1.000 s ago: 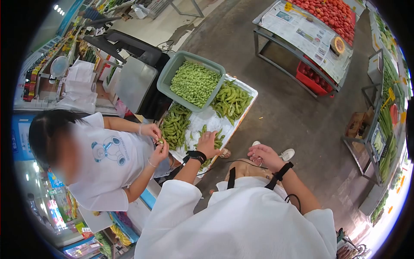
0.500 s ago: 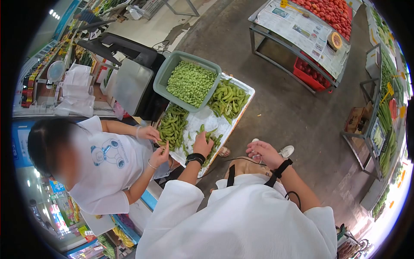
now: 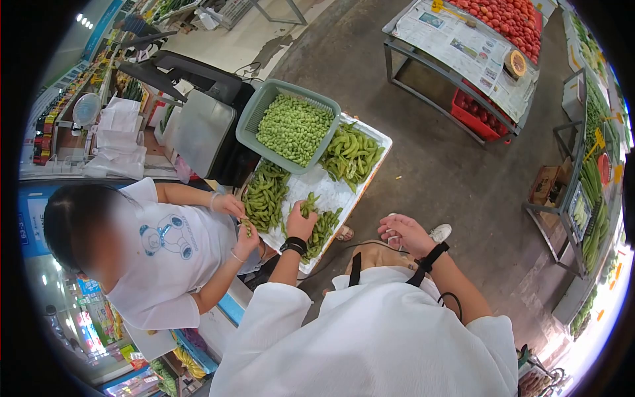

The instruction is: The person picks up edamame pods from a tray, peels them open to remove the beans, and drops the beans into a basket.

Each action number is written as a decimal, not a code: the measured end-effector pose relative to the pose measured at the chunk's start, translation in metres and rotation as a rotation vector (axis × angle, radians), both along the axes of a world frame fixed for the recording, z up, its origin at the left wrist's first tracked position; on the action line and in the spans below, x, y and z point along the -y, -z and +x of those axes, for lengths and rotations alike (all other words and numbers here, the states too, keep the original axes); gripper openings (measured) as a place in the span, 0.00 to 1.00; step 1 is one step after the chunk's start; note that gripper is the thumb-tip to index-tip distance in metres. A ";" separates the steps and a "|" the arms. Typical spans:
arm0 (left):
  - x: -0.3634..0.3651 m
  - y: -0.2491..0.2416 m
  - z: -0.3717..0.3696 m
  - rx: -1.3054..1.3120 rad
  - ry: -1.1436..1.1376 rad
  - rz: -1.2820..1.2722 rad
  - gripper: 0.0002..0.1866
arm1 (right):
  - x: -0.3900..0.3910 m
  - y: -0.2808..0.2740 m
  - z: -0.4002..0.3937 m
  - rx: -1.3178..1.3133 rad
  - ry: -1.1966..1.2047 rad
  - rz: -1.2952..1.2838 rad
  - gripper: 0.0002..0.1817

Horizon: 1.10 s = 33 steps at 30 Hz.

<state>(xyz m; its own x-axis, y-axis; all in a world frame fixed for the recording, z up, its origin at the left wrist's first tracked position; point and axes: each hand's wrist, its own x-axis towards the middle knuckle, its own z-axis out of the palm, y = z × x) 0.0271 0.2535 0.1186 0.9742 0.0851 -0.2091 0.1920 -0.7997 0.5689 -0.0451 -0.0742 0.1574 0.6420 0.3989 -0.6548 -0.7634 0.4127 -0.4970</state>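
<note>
While the basket [image 3: 249, 127] holds beans [image 3: 294, 129], pods [image 3: 350, 155] lie outside.

Green bean pods [image 3: 266, 198] are found in three heaps near the centre of the frame: one left, one upper right, a smaller one below. The pods are bulging, slightly curved and laid in mixed directions on a white tray [image 3: 317, 188]. Several are held in the left hand [image 3: 301, 223]. Shelled green beans [image 3: 294, 129] are piled loose in a basket [image 3: 246, 127], upper centre-left.
</note>
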 end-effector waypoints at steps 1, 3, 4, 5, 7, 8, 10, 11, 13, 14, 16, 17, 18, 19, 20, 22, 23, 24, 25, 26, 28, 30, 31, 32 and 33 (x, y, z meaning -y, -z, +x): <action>-0.001 -0.001 0.001 -0.038 -0.022 0.003 0.24 | 0.000 0.001 0.000 -0.001 0.000 0.002 0.12; -0.004 -0.002 0.004 -0.115 -0.066 0.010 0.24 | 0.000 0.000 0.000 0.001 0.004 -0.002 0.12; -0.009 0.004 0.003 -0.032 -0.059 0.030 0.22 | -0.001 -0.002 0.000 0.004 0.007 -0.007 0.11; -0.015 0.016 0.002 0.051 -0.052 0.050 0.20 | -0.002 -0.004 0.000 0.008 0.009 -0.011 0.11; -0.023 0.025 0.001 0.014 -0.124 -0.131 0.17 | -0.002 0.003 0.000 0.010 -0.010 0.001 0.13; -0.029 0.029 0.001 -0.106 -0.200 -0.333 0.16 | -0.001 0.006 0.000 0.011 -0.017 0.007 0.14; -0.020 0.014 0.002 -0.248 -0.295 -0.659 0.14 | -0.007 -0.005 0.002 0.101 -0.049 -0.079 0.17; -0.007 -0.001 -0.002 -0.269 -0.314 -0.784 0.13 | -0.011 -0.012 0.003 0.146 -0.063 -0.123 0.18; 0.017 -0.034 -0.008 -0.342 -0.294 -0.987 0.13 | -0.024 -0.024 0.008 0.236 -0.042 -0.107 0.19; 0.027 -0.045 -0.011 -0.368 -0.273 -1.019 0.13 | -0.031 -0.030 0.012 0.281 -0.033 -0.099 0.20; 0.048 -0.062 -0.018 -0.419 -0.227 -1.085 0.14 | -0.046 -0.042 0.020 0.332 0.046 -0.032 0.18; 0.057 -0.069 -0.020 -0.450 -0.182 -1.098 0.18 | -0.052 -0.046 0.023 0.356 0.086 0.002 0.17; 0.069 -0.078 -0.023 -0.483 -0.140 -1.093 0.18 | -0.055 -0.051 0.025 0.401 0.090 -0.013 0.16; 0.082 -0.089 -0.026 -0.518 -0.098 -1.088 0.18 | -0.057 -0.055 0.027 0.445 0.095 -0.028 0.14; 0.090 -0.097 -0.028 -0.552 -0.056 -1.082 0.18 | -0.057 -0.057 0.027 0.488 0.099 -0.043 0.13; 0.097 -0.104 -0.029 -0.621 0.007 -1.138 0.17 | -0.050 -0.050 0.024 0.516 0.131 -0.092 0.10; 0.103 -0.107 -0.030 -0.658 0.001 -1.180 0.18 | -0.045 -0.047 0.023 0.530 0.147 -0.118 0.09; 0.107 -0.110 -0.031 -0.696 -0.004 -1.221 0.18 | -0.039 -0.051 0.021 0.531 0.153 -0.142 0.08; 0.111 -0.113 -0.029 -0.748 0.049 -1.241 0.19 | -0.030 -0.060 0.018 0.532 0.159 -0.168 0.07; 0.117 -0.115 -0.031 -0.791 0.065 -1.305 0.18 | -0.021 -0.072 0.015 0.532 0.167 -0.196 0.05; 0.132 -0.116 -0.031 -0.888 0.111 -1.430 0.18 | -0.004 -0.087 0.008 0.478 0.246 -0.226 0.05; 0.148 -0.111 -0.030 -0.923 0.231 -1.480 0.19 | 0.014 -0.091 0.000 0.509 0.322 -0.360 0.05; 0.158 -0.111 -0.030 -0.923 0.250 -1.463 0.19 | 0.025 -0.096 -0.006 0.494 0.386 -0.366 0.05; 0.168 -0.112 -0.031 -0.923 0.269 -1.446 0.19 | 0.036 -0.100 -0.012 0.495 0.399 -0.370 0.05; 0.178 -0.112 -0.031 -0.937 0.301 -1.430 0.19 | 0.048 -0.103 -0.019 0.499 0.412 -0.377 0.05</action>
